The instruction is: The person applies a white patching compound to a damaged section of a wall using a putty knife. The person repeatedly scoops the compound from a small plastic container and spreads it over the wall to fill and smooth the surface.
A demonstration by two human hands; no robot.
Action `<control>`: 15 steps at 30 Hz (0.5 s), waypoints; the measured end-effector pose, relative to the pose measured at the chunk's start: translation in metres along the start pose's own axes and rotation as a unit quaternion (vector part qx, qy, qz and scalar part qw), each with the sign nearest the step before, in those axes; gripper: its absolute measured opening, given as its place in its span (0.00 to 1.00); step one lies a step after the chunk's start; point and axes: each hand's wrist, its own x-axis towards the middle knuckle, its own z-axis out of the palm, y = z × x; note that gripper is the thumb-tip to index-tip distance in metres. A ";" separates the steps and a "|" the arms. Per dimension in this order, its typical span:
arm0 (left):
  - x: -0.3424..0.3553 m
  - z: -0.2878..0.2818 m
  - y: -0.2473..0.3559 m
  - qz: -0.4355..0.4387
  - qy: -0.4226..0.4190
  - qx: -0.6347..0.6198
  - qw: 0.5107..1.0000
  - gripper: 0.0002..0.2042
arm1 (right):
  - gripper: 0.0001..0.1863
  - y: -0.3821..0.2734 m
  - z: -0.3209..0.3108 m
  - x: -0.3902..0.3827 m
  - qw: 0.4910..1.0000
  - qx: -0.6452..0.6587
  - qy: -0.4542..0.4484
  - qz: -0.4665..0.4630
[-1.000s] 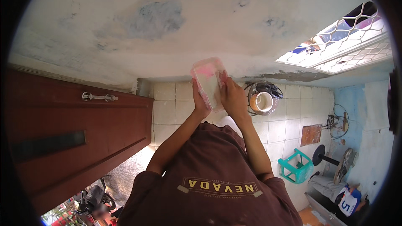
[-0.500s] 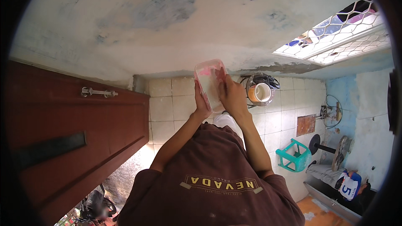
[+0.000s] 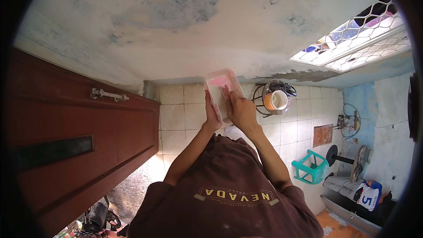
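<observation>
A translucent rectangular plastic container with pink residue and whitish material inside is held above my body, near the patchy plastered wall. My left hand grips its left side, with fingers running up along the edge. My right hand is over the container's right part, fingers curled down into it around a pinkish thing that is too hidden to make out. Below and to the right, an orange-and-white bucket sits on a round seat with a black frame.
A brown door stands at left, with a motorcycle outside at lower left. At right are a grilled window, a teal plastic stool, a black disc on a bar, and an open grey case with clothing, on a tiled floor.
The container and both hands sit somewhat lower in the view than half a second ago. My right fingers have shifted within the container, and my left hand still grips its side.
</observation>
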 end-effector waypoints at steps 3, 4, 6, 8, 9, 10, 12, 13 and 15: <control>-0.001 0.001 0.001 0.006 0.013 0.007 1.000 0.34 | 0.08 -0.023 -0.022 -0.001 0.999 0.032 -0.010 0.024; -0.003 0.000 -0.001 0.002 0.012 0.007 1.000 0.34 | 0.09 -0.023 -0.022 -0.002 0.999 0.029 -0.002 0.029; -0.003 -0.001 -0.005 -0.006 0.009 0.007 1.000 0.35 | 0.09 -0.021 -0.021 -0.003 0.999 0.023 0.015 0.037; -0.001 -0.013 -0.010 -0.008 0.017 0.012 1.000 0.35 | 0.10 -0.005 -0.014 -0.005 0.999 -0.023 -0.018 0.021; -0.002 -0.020 -0.012 -0.009 0.023 0.015 1.000 0.36 | 0.10 0.002 -0.012 -0.006 0.998 -0.045 -0.035 0.012; -0.001 -0.017 -0.009 -0.015 0.025 0.009 1.000 0.36 | 0.10 0.001 -0.018 -0.004 1.000 -0.007 0.001 0.024; -0.007 -0.006 -0.004 -0.028 0.038 -0.008 0.999 0.37 | 0.10 -0.011 -0.042 -0.005 0.994 0.070 0.065 0.050; -0.006 -0.002 0.000 -0.026 0.009 0.001 1.000 0.38 | 0.11 -0.013 -0.050 -0.005 0.990 0.100 0.060 0.081; -0.010 0.008 0.002 -0.044 0.003 -0.033 0.998 0.38 | 0.11 -0.008 -0.036 -0.006 0.998 0.040 0.045 0.033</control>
